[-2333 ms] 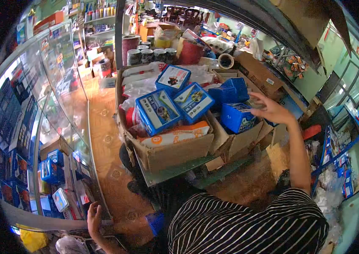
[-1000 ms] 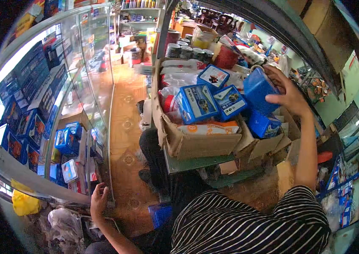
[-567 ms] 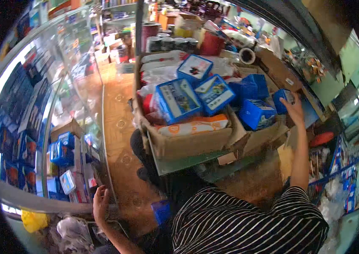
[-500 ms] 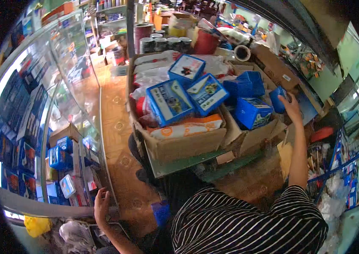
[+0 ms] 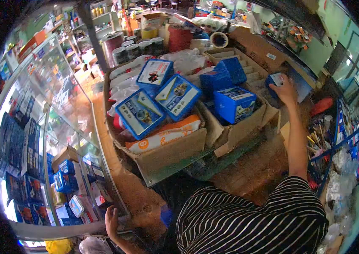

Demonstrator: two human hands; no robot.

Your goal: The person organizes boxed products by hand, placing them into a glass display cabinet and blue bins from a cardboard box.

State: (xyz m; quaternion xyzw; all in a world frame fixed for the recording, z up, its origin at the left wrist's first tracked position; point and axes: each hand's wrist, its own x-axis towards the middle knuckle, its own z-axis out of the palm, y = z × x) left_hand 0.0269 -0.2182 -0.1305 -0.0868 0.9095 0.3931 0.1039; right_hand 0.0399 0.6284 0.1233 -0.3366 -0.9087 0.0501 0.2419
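My right hand (image 5: 284, 88) is closed round a small blue box (image 5: 275, 80), at the right side of the cardboard boxes. Low at the left, near the foot of the glass case, my left hand (image 5: 111, 220) hangs with its fingers slightly bent and apart, holding nothing visible. Three flat blue boxes, one of them a blue package (image 5: 140, 114), lie on plastic bags in a large carton (image 5: 171, 148). Beside it a divided carton (image 5: 247, 127) holds more blue boxes, including a cube-shaped box (image 5: 234, 105).
A glass display case (image 5: 67, 106) with blue packages stands at the left. Behind the cartons are cans (image 5: 133, 51), a red spool (image 5: 179, 39) and a roll (image 5: 219, 40). At the right is a blue-edged rack (image 5: 340, 127) beside thin sticks (image 5: 317, 139).
The view has shifted, so the cartons appear further left. My right hand still holds the small blue box, now turned with its top more visible. My left hand remains low at the left.
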